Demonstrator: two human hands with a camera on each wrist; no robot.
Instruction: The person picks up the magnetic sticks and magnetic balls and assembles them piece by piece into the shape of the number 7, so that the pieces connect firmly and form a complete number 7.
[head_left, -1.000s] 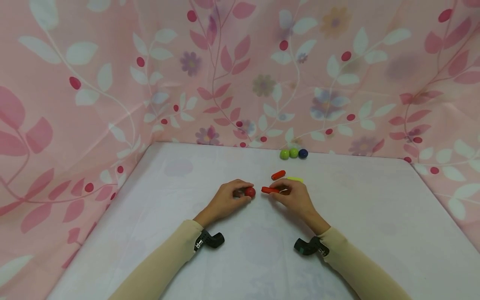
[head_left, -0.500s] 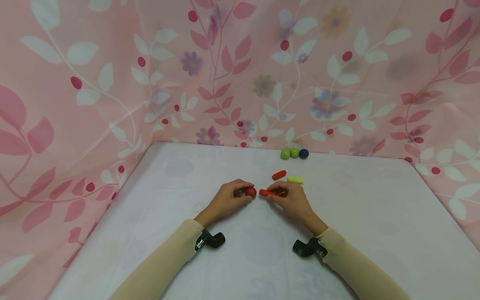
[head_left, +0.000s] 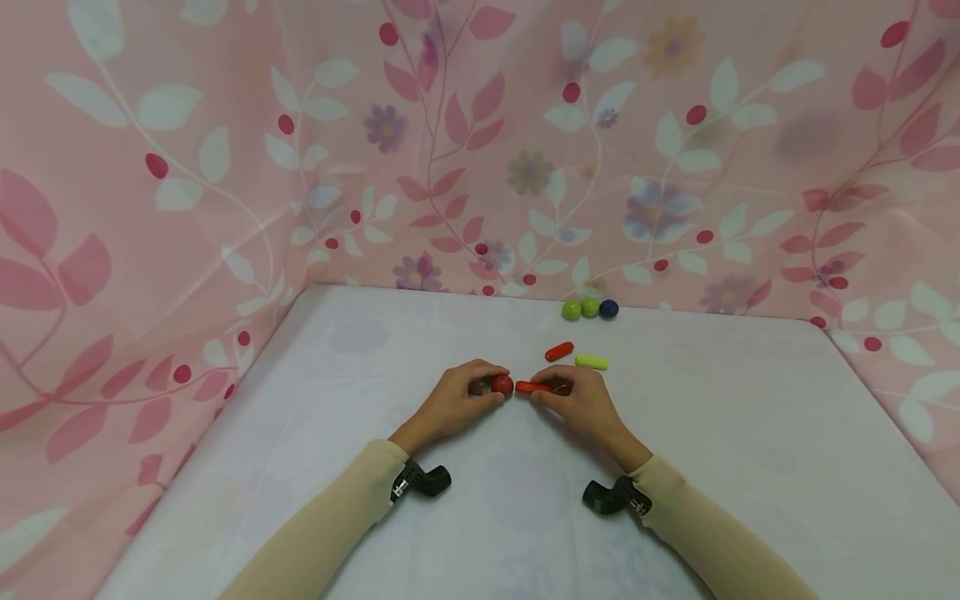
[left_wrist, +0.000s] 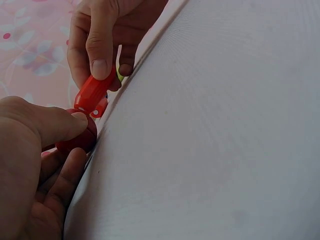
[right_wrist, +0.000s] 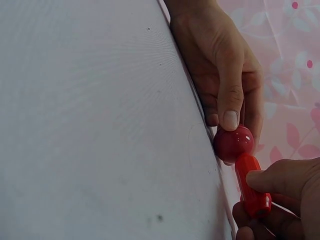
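A pink flowered cloth [head_left: 480,100] is hanging behind and beside a white-covered table [head_left: 517,517]. At the centre, the left hand [head_left: 456,394] is gripping a red ball [head_left: 502,386], its thumb and fingers closing about the sides and leaving the ball's right face exposed. The right hand [head_left: 583,397] is pinching a red stick [head_left: 530,387] between thumb and fingers, the free end projecting toward the left hand. The governing relation appears to be alignment: the stick's long axis is running roughly left to right, its tip pointing at the exposed face and lying against it or just beside it; contact cannot be told. Both hands are flanking this meeting point about equally closely. Beyond the right hand, a second red stick [head_left: 558,352] is lying aslant near a yellow stick [head_left: 592,362]. Farther back, two green balls [head_left: 581,308] and a dark blue ball [head_left: 609,309] are resting in a row.
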